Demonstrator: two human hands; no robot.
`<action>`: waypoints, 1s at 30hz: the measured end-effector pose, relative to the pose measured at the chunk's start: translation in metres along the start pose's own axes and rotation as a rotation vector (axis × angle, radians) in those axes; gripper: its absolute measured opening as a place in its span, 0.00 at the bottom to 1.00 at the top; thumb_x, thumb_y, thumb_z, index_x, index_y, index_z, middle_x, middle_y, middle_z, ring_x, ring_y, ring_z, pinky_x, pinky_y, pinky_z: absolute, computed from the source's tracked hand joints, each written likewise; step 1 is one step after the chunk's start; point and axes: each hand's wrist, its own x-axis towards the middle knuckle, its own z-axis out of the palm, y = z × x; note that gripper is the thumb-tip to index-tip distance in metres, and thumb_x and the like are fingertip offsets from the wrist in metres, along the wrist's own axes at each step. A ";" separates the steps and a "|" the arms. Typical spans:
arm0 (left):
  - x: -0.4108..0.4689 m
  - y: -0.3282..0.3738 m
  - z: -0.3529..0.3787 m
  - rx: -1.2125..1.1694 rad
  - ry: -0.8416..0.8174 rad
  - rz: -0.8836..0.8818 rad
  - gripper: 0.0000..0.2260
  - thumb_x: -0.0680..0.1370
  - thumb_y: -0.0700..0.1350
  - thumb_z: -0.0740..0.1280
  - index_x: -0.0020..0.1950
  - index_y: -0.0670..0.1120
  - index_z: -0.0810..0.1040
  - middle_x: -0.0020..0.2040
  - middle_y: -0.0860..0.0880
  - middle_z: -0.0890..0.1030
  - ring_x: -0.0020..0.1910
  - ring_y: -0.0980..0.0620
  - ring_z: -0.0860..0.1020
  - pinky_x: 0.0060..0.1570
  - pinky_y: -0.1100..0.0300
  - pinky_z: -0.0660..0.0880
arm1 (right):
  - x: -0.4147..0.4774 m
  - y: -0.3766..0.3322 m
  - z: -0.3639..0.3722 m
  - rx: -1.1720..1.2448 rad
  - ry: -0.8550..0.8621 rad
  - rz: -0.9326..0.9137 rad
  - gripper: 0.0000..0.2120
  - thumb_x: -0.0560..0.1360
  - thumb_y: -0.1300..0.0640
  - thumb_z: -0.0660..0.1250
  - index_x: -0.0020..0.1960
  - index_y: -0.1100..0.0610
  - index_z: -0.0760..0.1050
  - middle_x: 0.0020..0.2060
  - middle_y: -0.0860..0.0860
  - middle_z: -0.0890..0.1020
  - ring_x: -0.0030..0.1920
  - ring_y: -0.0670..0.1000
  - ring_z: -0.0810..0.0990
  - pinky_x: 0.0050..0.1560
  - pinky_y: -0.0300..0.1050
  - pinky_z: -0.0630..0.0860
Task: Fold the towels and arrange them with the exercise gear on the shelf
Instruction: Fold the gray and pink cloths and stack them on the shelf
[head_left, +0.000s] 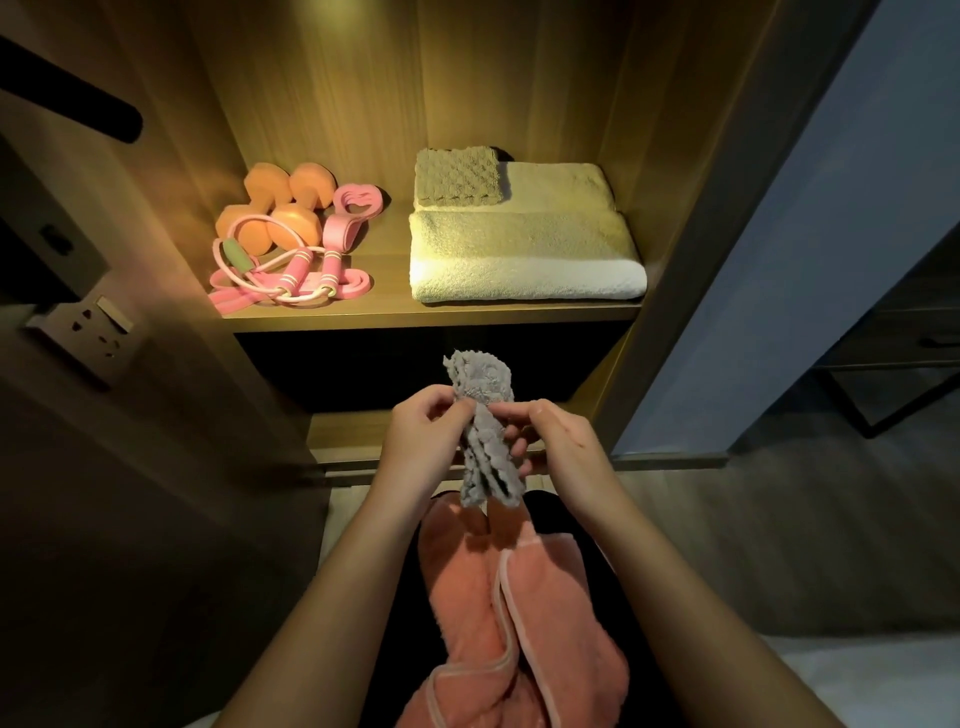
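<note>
A small grey fluffy towel (485, 431) hangs bunched between my hands, below the lit shelf. My left hand (423, 441) pinches its left side and my right hand (556, 441) pinches its right side. A pink towel (519, 618) lies crumpled on my lap under my forearms. On the wooden shelf (395, 306) sits a folded white towel (524, 249) on the right, with a small folded beige towel (457, 176) on its back left corner. Orange dumbbells (275, 208) and pink resistance bands with a skipping rope (296, 270) lie on the shelf's left half.
The shelf sits inside a wooden wardrobe with side walls (670, 156) left and right. A dark compartment (415, 364) opens beneath it. A wall socket (88, 332) is on the left panel. A grey-blue wall (831, 260) stands to the right.
</note>
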 end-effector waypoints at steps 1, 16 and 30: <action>0.001 0.000 -0.003 -0.005 -0.009 -0.003 0.07 0.77 0.44 0.67 0.41 0.44 0.79 0.38 0.46 0.81 0.37 0.53 0.78 0.38 0.52 0.77 | 0.001 0.002 -0.001 -0.008 0.035 -0.011 0.16 0.79 0.50 0.57 0.53 0.49 0.83 0.47 0.49 0.80 0.43 0.42 0.79 0.42 0.40 0.76; 0.017 0.014 -0.044 0.500 0.002 0.567 0.13 0.83 0.57 0.52 0.46 0.50 0.67 0.34 0.54 0.72 0.33 0.56 0.73 0.30 0.61 0.65 | 0.003 -0.008 -0.025 -0.036 -0.148 -0.154 0.21 0.76 0.61 0.70 0.65 0.43 0.72 0.63 0.43 0.76 0.57 0.47 0.81 0.55 0.40 0.78; 0.015 0.020 -0.059 0.613 0.033 0.986 0.26 0.84 0.59 0.48 0.51 0.41 0.76 0.40 0.45 0.79 0.33 0.47 0.78 0.31 0.62 0.68 | 0.005 -0.026 -0.025 -0.251 -0.090 -0.351 0.22 0.72 0.61 0.75 0.54 0.39 0.70 0.67 0.42 0.72 0.58 0.43 0.78 0.56 0.38 0.76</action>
